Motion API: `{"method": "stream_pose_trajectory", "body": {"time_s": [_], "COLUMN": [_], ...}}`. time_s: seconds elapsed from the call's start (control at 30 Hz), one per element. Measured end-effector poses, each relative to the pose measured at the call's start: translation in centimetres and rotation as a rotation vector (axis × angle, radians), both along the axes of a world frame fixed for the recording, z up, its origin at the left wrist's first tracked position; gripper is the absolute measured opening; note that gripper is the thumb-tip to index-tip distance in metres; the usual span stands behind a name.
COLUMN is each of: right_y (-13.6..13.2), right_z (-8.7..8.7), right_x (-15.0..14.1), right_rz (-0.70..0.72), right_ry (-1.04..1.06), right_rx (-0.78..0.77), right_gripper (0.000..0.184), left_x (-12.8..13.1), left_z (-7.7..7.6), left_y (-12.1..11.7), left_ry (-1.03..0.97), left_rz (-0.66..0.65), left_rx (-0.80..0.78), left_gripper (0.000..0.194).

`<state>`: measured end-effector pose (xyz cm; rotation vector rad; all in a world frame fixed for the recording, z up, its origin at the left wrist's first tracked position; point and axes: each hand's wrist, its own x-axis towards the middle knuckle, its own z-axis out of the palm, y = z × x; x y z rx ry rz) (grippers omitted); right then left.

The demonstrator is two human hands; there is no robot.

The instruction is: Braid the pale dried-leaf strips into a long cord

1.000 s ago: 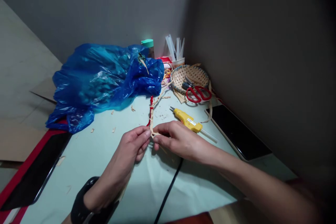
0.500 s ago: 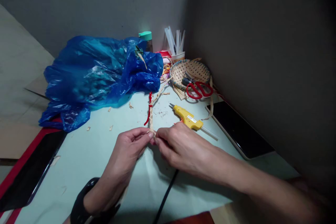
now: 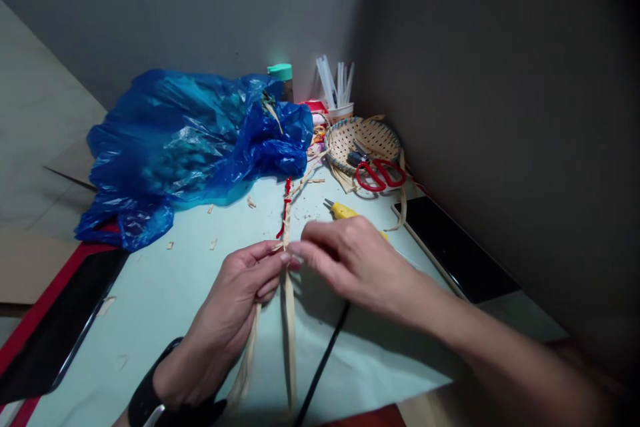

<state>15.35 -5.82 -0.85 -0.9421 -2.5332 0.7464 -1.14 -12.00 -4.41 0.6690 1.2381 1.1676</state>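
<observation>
My left hand and my right hand meet at the middle of the pale green table. Both pinch a braid of tan straw strips where it joins a red strand. Two loose strip ends trail from the pinch toward me, between my forearms. The braided part runs away from my fingers toward the woven basket. A black band sits on my left wrist. My right hand hides most of the yellow glue gun.
A crumpled blue plastic bag fills the back left. Red-handled scissors lie on the basket, glue sticks stand in a cup, and a green-capped bottle is beside it. A black phone lies right. A black cord runs toward me.
Two long loose strip ends now hang down from my pinch toward me. My right hand has risen and shifted over the glue gun, covering most of it.
</observation>
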Motion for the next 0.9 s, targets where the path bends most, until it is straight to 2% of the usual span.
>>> {"method": "stream_pose_trajectory", "body": {"time_s": [0.07, 0.2, 0.37, 0.47, 0.57, 0.63, 0.77, 0.9], "right_y": [0.6, 0.8, 0.8, 0.8, 0.6, 0.4, 0.1, -0.1], "right_z": [-0.1, -1.6, -3.0, -3.1, -2.9, -2.9, -3.5, -4.1], "right_x": [0.1, -0.6, -1.5, -1.6, -1.7, -1.8, -1.8, -1.8], "right_rz": [-0.044, 0.088, 0.073, 0.064, 0.031, 0.010, -0.013, -0.011], "right_ry": [0.057, 0.087, 0.224, 0.259, 0.226, 0.214, 0.278, 0.439], "right_rx": [-0.067, -0.361, -0.502, -0.545, -0.517, -0.485, -0.523, -0.740], "right_gripper": [0.027, 0.026, 0.021, 0.027, 0.032, 0.034, 0.036, 0.030], "left_x": [0.0, 0.1, 0.3, 0.1, -0.4, -0.8, -0.9, 0.1], "left_z": [0.2, 0.4, 0.3, 0.4, 0.9, 1.3, 1.9, 2.1], "left_y": [0.1, 0.0, -0.4, -0.8, -1.0, -1.0, -1.1, -2.1], "left_ry": [0.004, 0.013, 0.115, 0.331, 0.678, 0.786, 0.745, 0.684], "left_rz": [-0.028, -0.024, -0.034, -0.052, -0.049, -0.070, -0.180, -0.188], "left_rx": [-0.002, -0.004, 0.054, 0.110, 0.147, 0.148, 0.135, 0.110], "left_gripper": [0.019, 0.025, 0.025, 0.021, 0.016, 0.014, 0.026, 0.029]}}
